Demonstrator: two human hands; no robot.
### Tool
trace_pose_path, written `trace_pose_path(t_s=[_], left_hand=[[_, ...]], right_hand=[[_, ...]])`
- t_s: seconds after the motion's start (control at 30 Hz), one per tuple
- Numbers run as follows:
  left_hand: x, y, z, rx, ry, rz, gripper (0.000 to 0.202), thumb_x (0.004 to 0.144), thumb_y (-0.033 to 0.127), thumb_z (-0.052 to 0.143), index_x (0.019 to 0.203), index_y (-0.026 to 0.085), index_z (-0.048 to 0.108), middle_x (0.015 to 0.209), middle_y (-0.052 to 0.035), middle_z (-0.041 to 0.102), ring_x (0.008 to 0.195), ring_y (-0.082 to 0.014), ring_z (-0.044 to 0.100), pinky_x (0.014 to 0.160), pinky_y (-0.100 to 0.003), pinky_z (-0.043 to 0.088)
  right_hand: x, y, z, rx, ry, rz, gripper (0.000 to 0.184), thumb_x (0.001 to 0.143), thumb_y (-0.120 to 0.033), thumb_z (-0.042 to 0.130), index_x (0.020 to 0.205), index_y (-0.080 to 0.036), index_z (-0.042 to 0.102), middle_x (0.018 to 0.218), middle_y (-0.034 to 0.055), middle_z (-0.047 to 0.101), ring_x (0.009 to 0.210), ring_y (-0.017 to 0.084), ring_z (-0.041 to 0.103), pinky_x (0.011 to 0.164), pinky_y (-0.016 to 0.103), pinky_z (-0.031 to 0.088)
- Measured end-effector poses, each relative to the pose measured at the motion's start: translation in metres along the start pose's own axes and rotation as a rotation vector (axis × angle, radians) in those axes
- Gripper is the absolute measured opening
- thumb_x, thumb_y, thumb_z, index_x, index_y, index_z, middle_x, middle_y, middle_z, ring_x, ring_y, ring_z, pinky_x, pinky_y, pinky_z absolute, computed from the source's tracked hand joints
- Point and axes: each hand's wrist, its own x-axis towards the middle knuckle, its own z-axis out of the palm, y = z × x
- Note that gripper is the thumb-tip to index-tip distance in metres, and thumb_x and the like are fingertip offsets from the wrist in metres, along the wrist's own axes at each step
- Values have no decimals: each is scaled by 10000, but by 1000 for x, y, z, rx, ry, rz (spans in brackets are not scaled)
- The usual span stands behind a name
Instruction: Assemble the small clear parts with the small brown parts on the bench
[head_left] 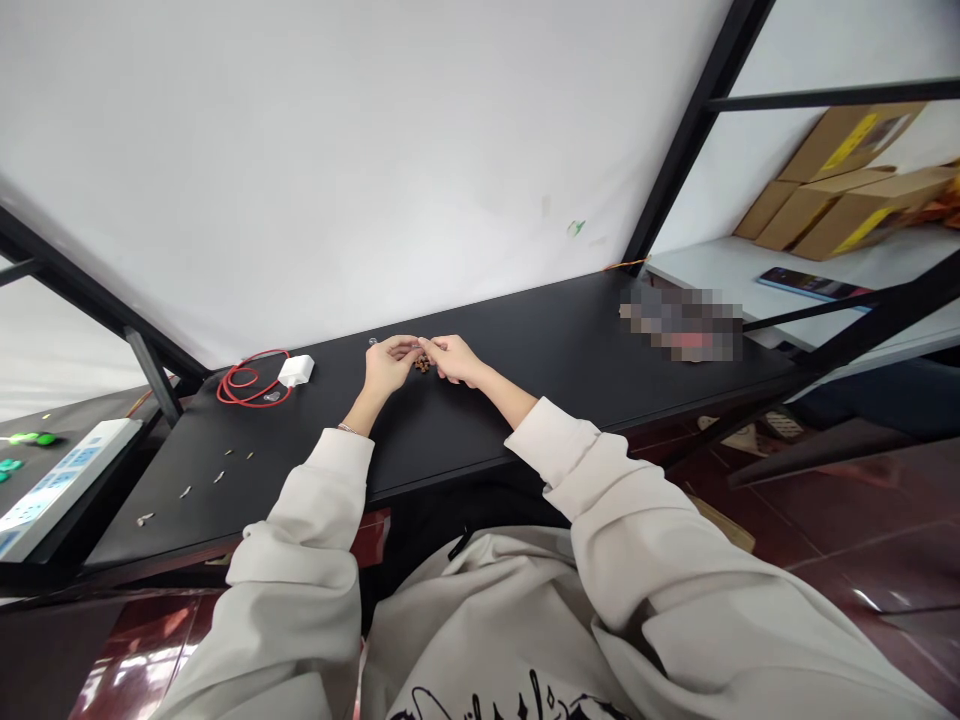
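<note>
From my end of the head camera, I have both hands near the back of the black surface (480,425), fingers curled inward and fingertips meeting. My left hand (388,362) sits just left of the brown bits (424,365), my right hand (454,360) just right of them; the bits lie in a small heap on the surface, between and partly under the fingers. The fingers of each grip are bent close together, but whether either is clamped on something I cannot tell: whatever may be between the tips is too small at this range. A small clear piece (373,342) rests just behind my left hand.

Further left I see a white charger (297,370) beside a looped red cable (238,385), and several pale scraps (186,491) scattered toward the near left corner. A power strip (71,480) lies beyond that end. To the right, well apart from my hands, is a pixelated patch (682,325); past it, a phone (810,284) lies in front of cardboard boxes (855,210).
</note>
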Motion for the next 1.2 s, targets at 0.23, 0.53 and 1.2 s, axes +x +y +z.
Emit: trace_pose_path(t_s=[0.23,0.53,1.2], left_hand=[[0,1,-1,-20,-38,4,261,772,346,744,952,159,763,849,-76,773,761,-230,747,787,-401,638],[0,3,-2,9,-90,19,303,830,420,694,968,160,767,695,-34,717,603,-161,660,661,-315,587],[-4,22,0,-286,-152,-221,451,693,469,846,910,120,660,740,-82,728,627,-181,699,582,-317,592]], right_hand=[[1,-2,-2,33,-22,30,469,1002,-549,509,695,-196,472,394,-56,431,266,51,308,263,161,206],[-2,-6,-5,161,-58,24,431,1014,-469,521,683,-199,464,389,-72,370,293,54,299,265,153,187],[-3,-4,-4,186,-111,66,459,980,-515,577,670,-194,468,446,-64,388,314,49,326,265,159,196]])
